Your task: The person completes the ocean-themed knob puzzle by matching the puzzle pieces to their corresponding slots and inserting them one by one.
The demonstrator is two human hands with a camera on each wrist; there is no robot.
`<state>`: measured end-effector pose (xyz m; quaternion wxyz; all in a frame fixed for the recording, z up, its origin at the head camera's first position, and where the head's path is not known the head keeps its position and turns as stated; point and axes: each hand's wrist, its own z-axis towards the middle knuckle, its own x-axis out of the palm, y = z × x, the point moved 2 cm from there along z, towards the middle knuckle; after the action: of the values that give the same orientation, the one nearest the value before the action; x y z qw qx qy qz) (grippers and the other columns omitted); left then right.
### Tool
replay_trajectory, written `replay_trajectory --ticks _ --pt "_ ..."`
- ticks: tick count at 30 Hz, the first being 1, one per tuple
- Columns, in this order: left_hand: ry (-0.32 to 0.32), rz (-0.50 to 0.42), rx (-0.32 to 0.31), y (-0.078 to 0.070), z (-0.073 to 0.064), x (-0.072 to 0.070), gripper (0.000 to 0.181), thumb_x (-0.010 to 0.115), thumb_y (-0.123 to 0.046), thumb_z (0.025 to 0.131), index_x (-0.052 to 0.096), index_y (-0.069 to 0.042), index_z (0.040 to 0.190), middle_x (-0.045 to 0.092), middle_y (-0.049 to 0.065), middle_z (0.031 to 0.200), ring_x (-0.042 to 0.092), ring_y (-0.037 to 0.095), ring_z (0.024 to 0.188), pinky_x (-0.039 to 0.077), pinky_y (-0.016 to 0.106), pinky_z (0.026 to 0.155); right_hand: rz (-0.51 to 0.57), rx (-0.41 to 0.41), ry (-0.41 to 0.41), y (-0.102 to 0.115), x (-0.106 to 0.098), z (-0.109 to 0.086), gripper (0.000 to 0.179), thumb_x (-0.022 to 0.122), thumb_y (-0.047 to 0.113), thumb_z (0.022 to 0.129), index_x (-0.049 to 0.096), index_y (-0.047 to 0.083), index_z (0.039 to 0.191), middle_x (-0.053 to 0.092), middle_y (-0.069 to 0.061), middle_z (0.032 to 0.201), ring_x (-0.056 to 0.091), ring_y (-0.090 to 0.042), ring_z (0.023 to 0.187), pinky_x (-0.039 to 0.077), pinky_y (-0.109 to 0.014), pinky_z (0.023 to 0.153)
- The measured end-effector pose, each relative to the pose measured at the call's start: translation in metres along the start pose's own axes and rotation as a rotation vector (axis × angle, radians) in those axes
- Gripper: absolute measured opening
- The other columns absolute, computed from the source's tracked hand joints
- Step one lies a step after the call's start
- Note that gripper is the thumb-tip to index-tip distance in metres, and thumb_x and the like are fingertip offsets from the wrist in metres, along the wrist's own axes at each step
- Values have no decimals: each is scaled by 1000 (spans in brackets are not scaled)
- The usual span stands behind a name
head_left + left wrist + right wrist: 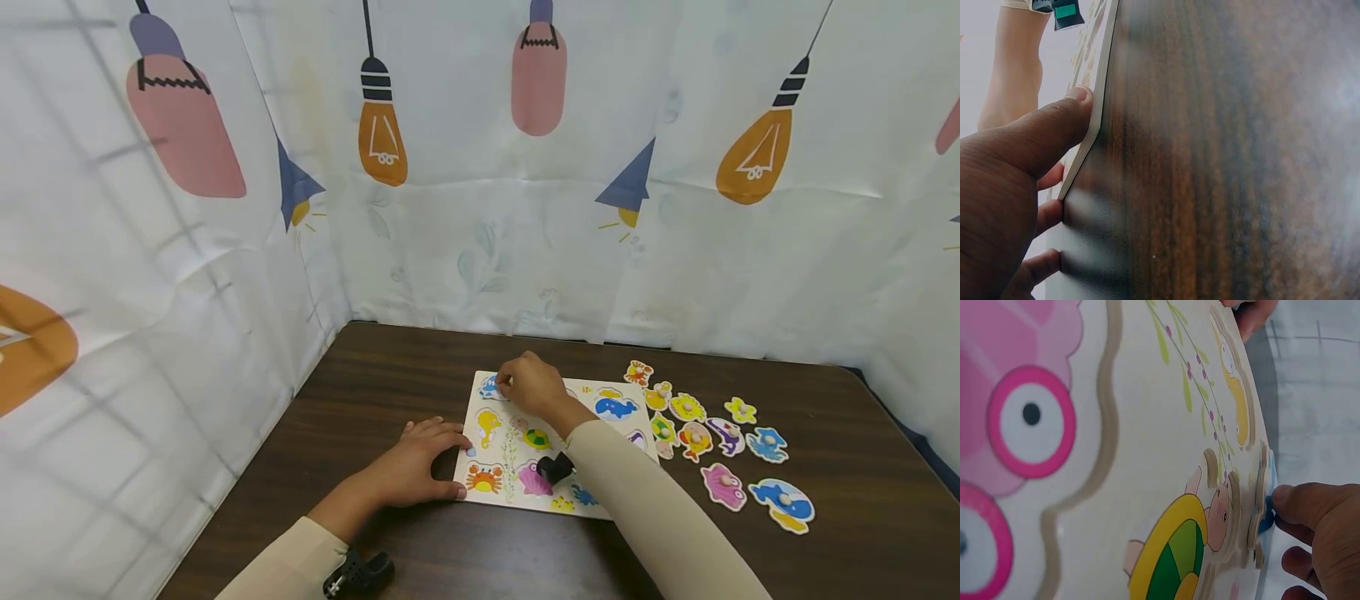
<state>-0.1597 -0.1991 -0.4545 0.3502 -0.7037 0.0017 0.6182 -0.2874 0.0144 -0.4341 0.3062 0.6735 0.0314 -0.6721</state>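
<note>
A white wooden puzzle board (pixel 501 408) with sea-animal recesses lies on the table. At its far left corner my right hand (pixel 534 385) pinches a blue puzzle piece (pixel 1266 515) between thumb and fingers. That piece (pixel 489 387) sits at a recess there, partly hidden by the hand. My left hand (pixel 420 462) rests along the board's left edge with fingers spread. In the left wrist view the left thumb (pixel 1075 112) lies on the board's edge (pixel 1105 75). Near the right hand are the printed turtle (pixel 1179 550) and yellow seahorse (pixel 1235 403) recesses.
To the board's right lie several loose knobbed pieces, among them a crab (pixel 639 372), a yellow starfish (pixel 741 410), a pink piece (pixel 723 487) and a blue whale (pixel 782 500). A patterned curtain (pixel 465 250) hangs behind and left of the dark table (pixel 405 367).
</note>
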Motion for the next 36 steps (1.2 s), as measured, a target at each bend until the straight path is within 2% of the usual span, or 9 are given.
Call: replay_trajectory --ticks 4,15,25,36 --pt "-1 5 -2 0 1 1 59 84 -50 82 64 -24 132 52 5 149 34 42 145 16 77 110 -5 8 0 -1 3 1 7 75 29 96 80 27 101 63 12 94 52 -11 95 50 -37 80" --pt "2 1 -2 -4 0 -1 58 85 -46 82 64 -23 131 53 6 149 35 43 145 16 77 110 -11 9 -3 -1 8 5 8 73 29 97 80 27 101 64 12 95 53 -11 97 51 -38 82" --pt "8 2 -9 -5 1 0 58 84 -46 82 64 -23 132 53 6 148 34 43 145 15 78 110 4 10 -16 1 9 3 6 73 27 97 79 26 99 64 9 96 55 -14 100 51 -38 78" --pt "2 6 -16 -1 1 0 59 84 -49 82 64 -24 131 52 4 149 34 42 146 15 77 111 2 17 15 -4 6 -1 10 73 29 97 78 25 104 62 9 97 53 -12 92 51 -37 80"
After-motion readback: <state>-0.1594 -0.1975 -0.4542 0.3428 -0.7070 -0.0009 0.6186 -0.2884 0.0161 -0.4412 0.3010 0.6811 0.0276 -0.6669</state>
